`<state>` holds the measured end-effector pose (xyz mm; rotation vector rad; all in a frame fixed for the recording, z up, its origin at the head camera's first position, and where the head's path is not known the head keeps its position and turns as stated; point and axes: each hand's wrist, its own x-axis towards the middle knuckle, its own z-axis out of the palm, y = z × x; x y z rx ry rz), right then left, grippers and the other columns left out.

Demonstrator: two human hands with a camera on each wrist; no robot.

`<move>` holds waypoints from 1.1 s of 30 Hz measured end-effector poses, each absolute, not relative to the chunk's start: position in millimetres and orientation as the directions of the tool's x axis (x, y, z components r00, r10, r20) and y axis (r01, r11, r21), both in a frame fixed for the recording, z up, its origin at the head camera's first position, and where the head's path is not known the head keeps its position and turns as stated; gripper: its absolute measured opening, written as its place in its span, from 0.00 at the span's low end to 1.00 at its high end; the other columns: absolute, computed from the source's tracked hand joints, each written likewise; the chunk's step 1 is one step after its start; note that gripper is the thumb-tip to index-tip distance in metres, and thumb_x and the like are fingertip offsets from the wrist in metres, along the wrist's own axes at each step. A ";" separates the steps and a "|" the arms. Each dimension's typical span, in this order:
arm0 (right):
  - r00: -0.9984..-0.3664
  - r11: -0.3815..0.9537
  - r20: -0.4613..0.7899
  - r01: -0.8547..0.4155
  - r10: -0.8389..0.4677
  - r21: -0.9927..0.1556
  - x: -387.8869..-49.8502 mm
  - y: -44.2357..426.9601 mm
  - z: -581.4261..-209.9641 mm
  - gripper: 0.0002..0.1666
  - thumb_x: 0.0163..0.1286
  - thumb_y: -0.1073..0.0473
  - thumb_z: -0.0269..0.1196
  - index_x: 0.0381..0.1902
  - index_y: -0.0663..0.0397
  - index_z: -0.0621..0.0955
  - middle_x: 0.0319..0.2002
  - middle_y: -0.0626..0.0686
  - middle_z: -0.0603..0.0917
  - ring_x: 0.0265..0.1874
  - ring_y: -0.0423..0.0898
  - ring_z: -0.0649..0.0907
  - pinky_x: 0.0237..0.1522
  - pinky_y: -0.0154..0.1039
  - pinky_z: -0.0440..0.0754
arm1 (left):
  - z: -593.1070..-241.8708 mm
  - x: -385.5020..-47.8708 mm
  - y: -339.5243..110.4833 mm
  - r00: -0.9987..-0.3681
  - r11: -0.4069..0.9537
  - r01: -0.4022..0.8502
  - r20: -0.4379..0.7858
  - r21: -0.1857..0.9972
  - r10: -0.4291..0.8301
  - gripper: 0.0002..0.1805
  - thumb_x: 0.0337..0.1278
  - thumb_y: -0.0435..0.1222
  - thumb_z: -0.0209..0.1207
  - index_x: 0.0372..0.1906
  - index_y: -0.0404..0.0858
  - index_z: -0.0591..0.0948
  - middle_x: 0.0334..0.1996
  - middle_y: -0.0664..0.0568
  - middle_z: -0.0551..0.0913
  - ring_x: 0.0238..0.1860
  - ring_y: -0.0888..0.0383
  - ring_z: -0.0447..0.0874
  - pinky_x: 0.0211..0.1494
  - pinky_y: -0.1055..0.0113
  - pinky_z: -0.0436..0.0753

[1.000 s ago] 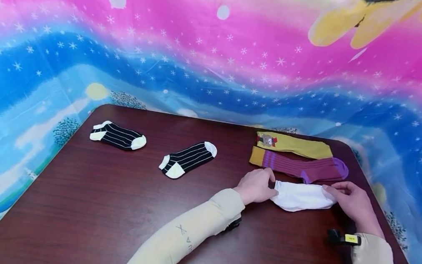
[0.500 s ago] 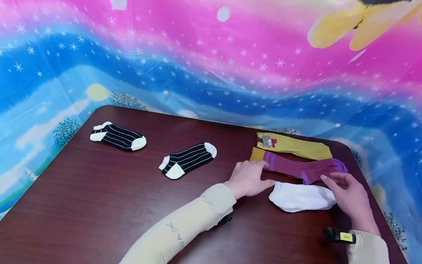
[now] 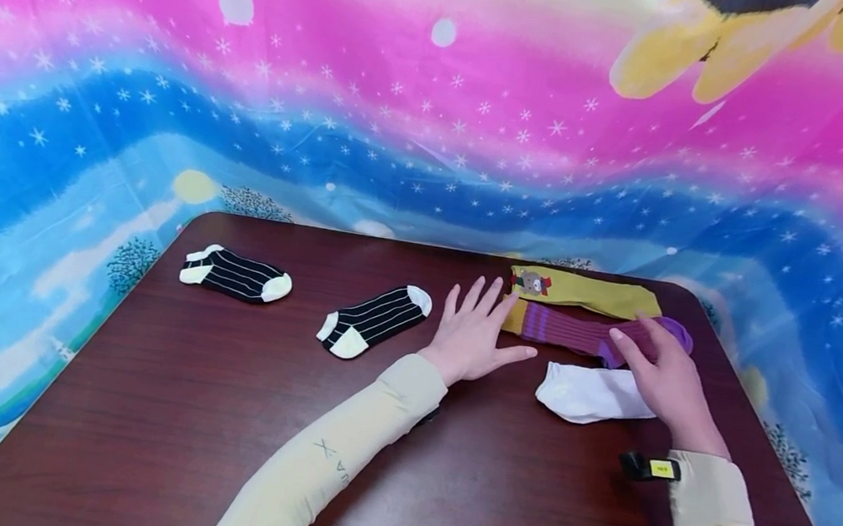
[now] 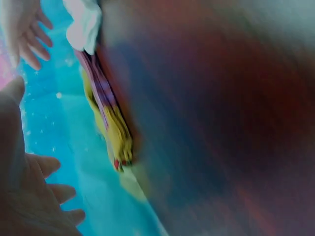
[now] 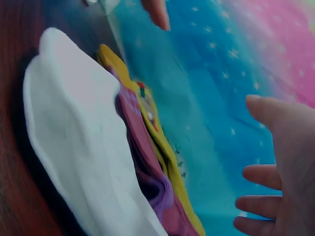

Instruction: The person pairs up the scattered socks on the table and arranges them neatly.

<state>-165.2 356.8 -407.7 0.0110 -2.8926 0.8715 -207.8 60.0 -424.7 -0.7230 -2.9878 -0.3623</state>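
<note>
A white sock (image 3: pixel 590 395) lies flat on the dark wooden table (image 3: pixel 403 470), in front of a purple sock with a mustard cuff (image 3: pixel 566 329). Behind that is a yellow sock (image 3: pixel 599 294) with a bear picture. My left hand (image 3: pixel 470 334), fingers spread and holding nothing, hovers just left of the purple and yellow socks. Over the right end of the white sock, partly hiding it and the purple one, is my right hand (image 3: pixel 663 380), its fingers loosely extended. In the right wrist view the white sock (image 5: pixel 78 132) lies apart from that hand.
Two black socks with white stripes, heels and toes lie to the left: one striped sock (image 3: pixel 236 273) near the far left corner, another striped sock (image 3: pixel 375 321) closer to the middle. A patterned cloth backdrop (image 3: pixel 373 125) surrounds the table's far and side edges.
Both hands have let go of the white sock's ends. My left hand has moved left and its fingers have spread. My right hand has lifted and shifted left. The sock stays put.
</note>
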 end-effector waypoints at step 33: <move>-0.968 0.908 0.213 -0.206 -0.134 -0.365 -207.7 258.6 -405.3 0.56 0.67 0.21 0.54 0.83 0.35 0.50 0.81 0.60 0.40 0.78 0.59 0.31 0.66 0.76 0.38 | -411.1 -236.7 -36.3 -0.936 0.939 0.336 0.136 0.074 0.325 0.55 0.54 0.82 0.32 0.83 0.58 0.46 0.82 0.51 0.40 0.80 0.42 0.29 0.75 0.40 0.32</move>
